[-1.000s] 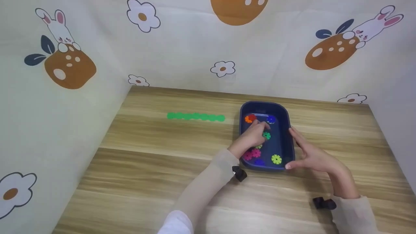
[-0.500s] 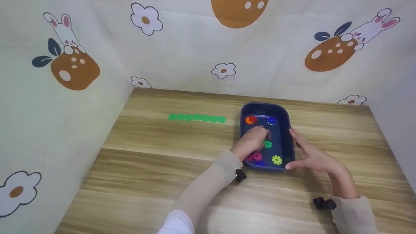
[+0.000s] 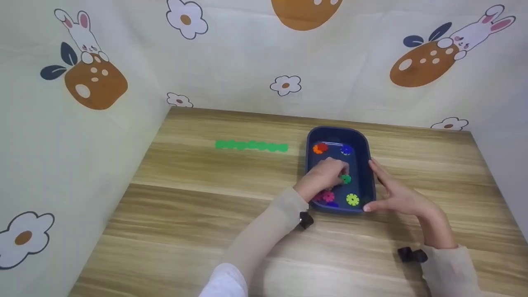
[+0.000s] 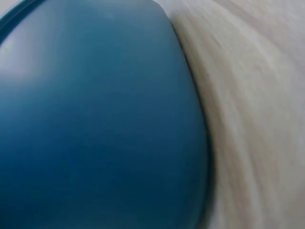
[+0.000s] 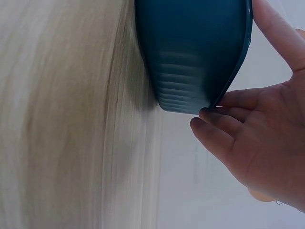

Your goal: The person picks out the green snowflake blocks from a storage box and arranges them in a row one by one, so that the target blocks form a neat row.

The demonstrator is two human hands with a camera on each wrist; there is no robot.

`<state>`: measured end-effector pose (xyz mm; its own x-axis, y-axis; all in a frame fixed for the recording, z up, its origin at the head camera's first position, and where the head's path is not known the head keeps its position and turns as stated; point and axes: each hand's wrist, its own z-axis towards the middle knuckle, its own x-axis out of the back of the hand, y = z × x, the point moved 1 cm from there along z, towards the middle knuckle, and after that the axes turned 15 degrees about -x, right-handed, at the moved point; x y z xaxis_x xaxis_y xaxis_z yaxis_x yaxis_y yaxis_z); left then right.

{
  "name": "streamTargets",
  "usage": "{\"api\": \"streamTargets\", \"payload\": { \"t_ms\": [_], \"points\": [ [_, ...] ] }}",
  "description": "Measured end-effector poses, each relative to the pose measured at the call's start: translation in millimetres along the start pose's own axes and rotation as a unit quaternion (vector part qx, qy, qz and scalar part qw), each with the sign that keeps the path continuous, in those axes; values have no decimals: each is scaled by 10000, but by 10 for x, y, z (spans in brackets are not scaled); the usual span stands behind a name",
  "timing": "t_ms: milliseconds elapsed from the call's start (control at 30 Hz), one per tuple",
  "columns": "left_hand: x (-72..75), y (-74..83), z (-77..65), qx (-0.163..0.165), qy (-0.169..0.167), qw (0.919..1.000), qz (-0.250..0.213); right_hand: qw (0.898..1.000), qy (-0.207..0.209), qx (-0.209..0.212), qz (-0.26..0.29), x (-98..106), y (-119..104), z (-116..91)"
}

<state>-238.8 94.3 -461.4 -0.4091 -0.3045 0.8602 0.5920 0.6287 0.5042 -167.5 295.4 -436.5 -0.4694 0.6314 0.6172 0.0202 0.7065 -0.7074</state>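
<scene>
Inside a dark blue plastic tray [image 3: 359,140], my left hand [image 3: 326,173] reaches down with bent fingers. Its fingertips pinch a green snowflake disc [image 3: 346,179], which they partly cover. My right hand [image 3: 398,198] holds the tray's right side, thumb at the near corner and fingers along the outer wall. In the right wrist view, the fingertips of the right hand [image 5: 271,138] lie at the tray's rim. The left wrist view shows only the tray's outer wall [image 4: 105,114] and tabletop; the left hand is out of that view.
Other snowflake discs lie in the tray: orange [image 3: 317,149] and red ones, a blue one [image 3: 345,149], pink ones [image 3: 328,196] and a yellow one [image 3: 352,199]. A row of green discs [image 3: 251,144] lies left of the tray on the wooden table [image 3: 198,173].
My left hand has drawn back from the tray's upper part with fingers bending, then shifted right onto the green disc, which has moved slightly. My right hand has stayed on the tray.
</scene>
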Motion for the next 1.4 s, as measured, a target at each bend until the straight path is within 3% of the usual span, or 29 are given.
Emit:
{"api": "streamTargets", "payload": {
  "t_ms": [233,400,533,667,933,1033,1267,1400],
  "points": [
    [21,-18,-33,43,596,9966,-565,9999,-44,-15,-93,-27,-18,22],
    [90,-16,-67,-279,1028,9917,-725,9998,-38,16,-181,-14,-41,47],
    [161,-1,-79,-503,1399,9829,-1089,9998,-20,25,-196,21,-66,41],
    [245,11,-111,-693,1777,9690,-1570,9998,-23,41,-183,54,-73,10],
    [480,-125,-289,-915,2614,9304,-2401,9999,-122,-32,-51,29,-64,-24],
    [593,-221,-360,-838,2778,9175,-2721,9999,-125,-99,-53,24,-57,-22],
    [864,-513,-590,-322,3196,9056,-2768,9997,-113,-146,-180,40,-58,-13],
    [978,-725,-768,-86,3432,8907,-2981,9995,-117,-146,-247,50,-72,-18]
  ]
}}
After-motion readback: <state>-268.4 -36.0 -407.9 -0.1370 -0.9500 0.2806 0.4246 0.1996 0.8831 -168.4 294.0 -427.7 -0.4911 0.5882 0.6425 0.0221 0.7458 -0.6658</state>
